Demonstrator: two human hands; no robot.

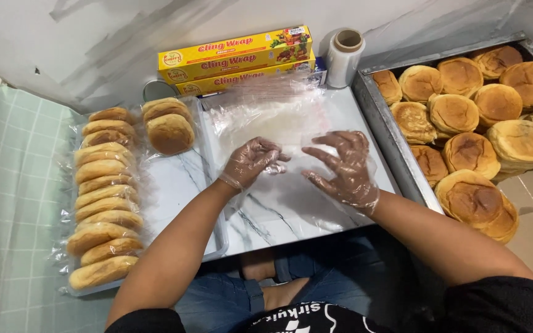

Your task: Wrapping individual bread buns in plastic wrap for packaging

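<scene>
Both hands, in clear disposable gloves, work a sheet of cling film [279, 120] spread on a marble board [291, 203]. The left hand [251, 161] pinches a bunched fold of the film between thumb and fingers; the right hand [343, 168] lies just beside it, fingers spread and slack, resting on the film and grasping nothing. Left of the left hand stand wrapped buns [103, 203] in a row. Right of the right hand, a metal tray [390, 132] holds bare buns [464, 117]. Beyond the hands lie yellow film boxes [235, 58] and a film roll [345, 57].
</scene>
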